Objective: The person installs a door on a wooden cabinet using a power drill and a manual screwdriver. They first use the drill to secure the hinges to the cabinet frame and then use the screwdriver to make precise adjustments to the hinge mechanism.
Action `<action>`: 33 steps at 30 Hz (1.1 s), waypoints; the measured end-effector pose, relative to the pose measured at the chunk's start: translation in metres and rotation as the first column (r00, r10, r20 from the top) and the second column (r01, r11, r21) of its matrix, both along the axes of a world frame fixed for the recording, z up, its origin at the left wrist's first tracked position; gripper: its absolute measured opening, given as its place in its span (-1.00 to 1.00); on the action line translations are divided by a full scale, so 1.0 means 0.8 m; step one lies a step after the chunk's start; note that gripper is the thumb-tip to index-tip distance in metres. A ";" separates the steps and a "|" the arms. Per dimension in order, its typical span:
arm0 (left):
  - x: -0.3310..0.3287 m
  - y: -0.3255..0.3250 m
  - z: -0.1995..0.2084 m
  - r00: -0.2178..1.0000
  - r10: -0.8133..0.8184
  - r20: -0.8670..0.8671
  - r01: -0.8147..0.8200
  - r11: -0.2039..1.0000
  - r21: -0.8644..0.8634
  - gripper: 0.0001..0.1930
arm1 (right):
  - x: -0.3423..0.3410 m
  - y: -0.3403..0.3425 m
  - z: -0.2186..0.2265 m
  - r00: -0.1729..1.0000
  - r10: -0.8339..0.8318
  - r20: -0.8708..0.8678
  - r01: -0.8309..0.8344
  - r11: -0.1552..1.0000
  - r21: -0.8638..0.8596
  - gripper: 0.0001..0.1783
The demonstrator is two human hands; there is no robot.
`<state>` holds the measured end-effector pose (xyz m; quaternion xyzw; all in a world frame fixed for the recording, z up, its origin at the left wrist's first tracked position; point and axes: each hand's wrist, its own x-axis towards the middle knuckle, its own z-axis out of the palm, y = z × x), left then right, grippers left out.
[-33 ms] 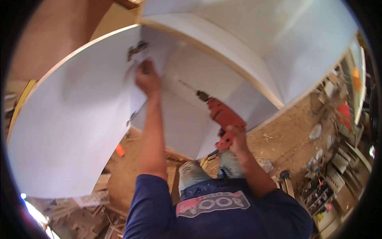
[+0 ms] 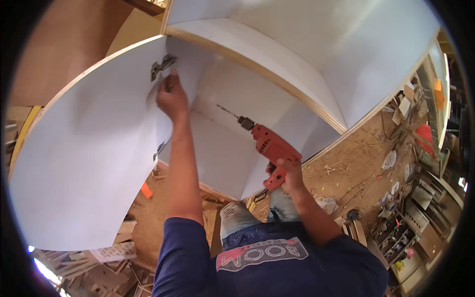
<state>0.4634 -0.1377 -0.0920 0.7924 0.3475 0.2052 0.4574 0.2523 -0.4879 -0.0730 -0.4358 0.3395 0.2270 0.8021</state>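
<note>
Only small shifts are showing since the earlier frame: door (image 2: 89, 148), left hand (image 2: 172, 101) and drill (image 2: 276, 146) are all sitting slightly further left in view, so the camera is probably doing most of the moving. At left the door is standing open, carrying an upper hinge (image 2: 157, 68) and a lower hinge (image 2: 158, 150) near its edge by the cabinet (image 2: 213, 153). Both hinges are seemingly in place on the door; whether every screw is in, and so what fixing is left, I cannot tell. Just below the upper hinge, the left hand is bunching its fingers; I cannot tell whether it is pinching anything. Further right, the drill is hanging in front of the cabinet's open lower compartment, its long axis running from lower right to upper left and its bit (image 2: 227, 110) pointing up-left, seemingly clear of any surface. Rightmost, the right hand (image 2: 291, 173) is gripping the drill's handle.
</note>
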 end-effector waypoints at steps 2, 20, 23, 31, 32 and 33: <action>0.040 0.024 -0.009 0.996 0.086 0.009 -0.085 0.996 -0.015 -0.61 | -0.001 0.018 0.014 1.000 0.002 0.028 -0.005 0.997 0.081 -0.39; -0.223 -0.034 -0.096 0.783 -0.442 -0.436 0.326 0.890 -0.318 -0.59 | 0.030 -0.061 0.109 0.951 0.105 0.290 -0.154 0.976 0.154 -0.59; -0.379 -0.084 -0.124 0.380 -0.616 -0.691 0.695 0.682 -0.226 -0.52 | 0.014 -0.085 0.128 0.937 0.082 0.340 -0.130 0.984 0.121 -0.66; -0.607 -0.164 -0.127 -0.003 -0.753 -0.658 0.932 0.237 -0.275 -0.50 | -0.084 -0.165 0.175 0.888 0.081 0.453 -0.129 0.989 0.076 -0.73; -0.620 -0.155 -0.123 0.024 -0.755 -0.655 0.938 0.245 -0.247 -0.50 | -0.100 -0.171 0.187 0.880 0.088 0.468 -0.138 0.988 0.074 -0.72; -0.640 -0.142 -0.122 0.108 -0.754 -0.648 0.956 0.257 -0.140 -0.51 | -0.117 -0.179 0.204 0.859 0.079 0.506 -0.144 0.986 0.090 -0.70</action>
